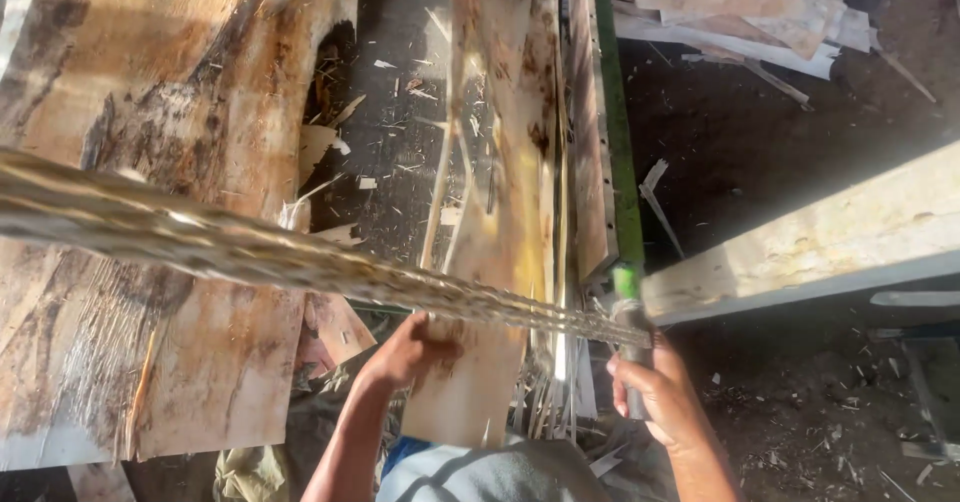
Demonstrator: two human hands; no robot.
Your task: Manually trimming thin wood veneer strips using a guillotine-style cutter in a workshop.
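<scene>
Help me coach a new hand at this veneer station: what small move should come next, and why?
Probably slide the narrow veneer strip further forward. The left hand already rests flat on its near end, the right hand grips the green upright bar as if bracing, and the strip lies lengthwise beside it, away from the wide sheet.

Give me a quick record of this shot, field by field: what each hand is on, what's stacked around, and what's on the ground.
Left hand: pressed on a narrow veneer strip
Right hand: gripping a green pole
Across the view: blurred veneer edges
Left: large stained veneer sheet
Right: pale plank
Top right: scrap pile
Ground: dark, littered with splinters
</scene>
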